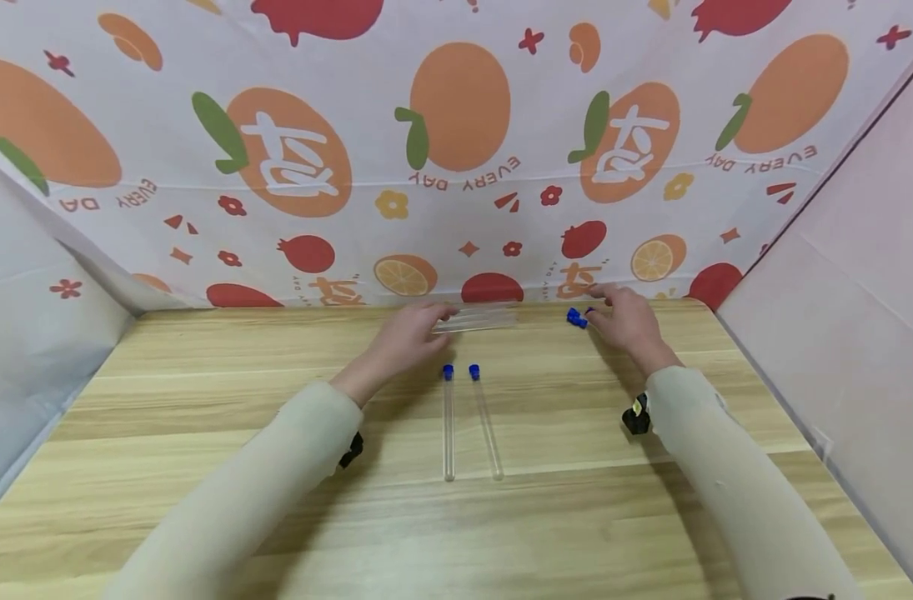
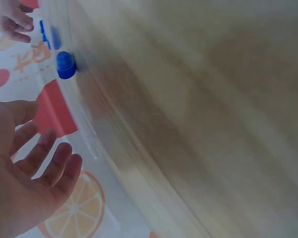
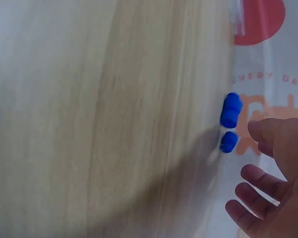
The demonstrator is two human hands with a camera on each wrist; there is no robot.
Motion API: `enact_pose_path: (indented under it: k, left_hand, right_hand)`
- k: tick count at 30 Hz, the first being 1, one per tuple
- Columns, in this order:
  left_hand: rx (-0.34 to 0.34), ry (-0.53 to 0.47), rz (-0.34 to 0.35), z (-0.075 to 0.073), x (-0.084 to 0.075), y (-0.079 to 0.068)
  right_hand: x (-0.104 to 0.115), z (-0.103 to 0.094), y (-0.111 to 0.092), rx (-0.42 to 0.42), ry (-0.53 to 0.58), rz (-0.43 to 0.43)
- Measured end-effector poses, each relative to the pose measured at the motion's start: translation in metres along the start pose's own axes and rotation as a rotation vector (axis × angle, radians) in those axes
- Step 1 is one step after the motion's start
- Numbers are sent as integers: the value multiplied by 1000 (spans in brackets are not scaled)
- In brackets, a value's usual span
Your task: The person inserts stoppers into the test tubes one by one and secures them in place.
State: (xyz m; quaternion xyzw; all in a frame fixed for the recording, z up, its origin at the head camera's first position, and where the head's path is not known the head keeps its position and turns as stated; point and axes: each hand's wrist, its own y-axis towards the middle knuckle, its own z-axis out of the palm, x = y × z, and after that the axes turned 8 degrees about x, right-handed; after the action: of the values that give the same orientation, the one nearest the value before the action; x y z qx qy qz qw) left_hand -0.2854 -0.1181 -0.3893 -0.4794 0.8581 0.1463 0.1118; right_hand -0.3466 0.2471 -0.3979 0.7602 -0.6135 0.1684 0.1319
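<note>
Left hand (image 1: 407, 337) beside loose tubes (image 1: 486, 317) mid-frame, right hand (image 1: 627, 321) near blue caps (image 1: 576, 317) right of centre; all fingers relaxed, empty. Two capped tubes (image 1: 448, 425) on surface (image 1: 561, 525), below centre.

This looks like a makeshift booth, screened off around a wood-grain surface (image 1: 576, 533); what kind of room lies beyond cannot be told. A fruit-printed cloth (image 1: 373, 50), lettered EVERY DAY, rises along the far edge, and plain pale sheets (image 1: 861, 275) flank the left and right edges. Two blue-capped clear tubes (image 1: 449, 425) suggest lab ware, the cloth a home
</note>
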Motion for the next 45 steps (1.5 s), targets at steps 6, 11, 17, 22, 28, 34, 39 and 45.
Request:
enact_pose_path:
  k: [6,11,17,22,28,34,39,45]
  left_hand:
    - [23,97,15,5,-2,9]
    - [47,118,3,5,-3,16]
    - [121,137,-51,9,-4,24]
    - [150,159,-63,11,-5,26]
    - [154,173,-79,12,-6,27]
    - [166,179,-69,10,-9,28]
    - [188,182,-59,11,-12,28]
    - [189,206,-56,16,-12,31]
  right_hand:
    - [-8,0,4,21,-68,13]
    - [-8,1,7,61,-94,18]
    - [-7,2,10,120,-120,-6]
    - [-6,4,10,145,-125,-1]
    - [-6,5,10,143,-129,20]
    - [-9,6,10,127,-140,63]
    - [-10,5,9,126,-119,80]
    - [-10,4,7,134,-104,84]
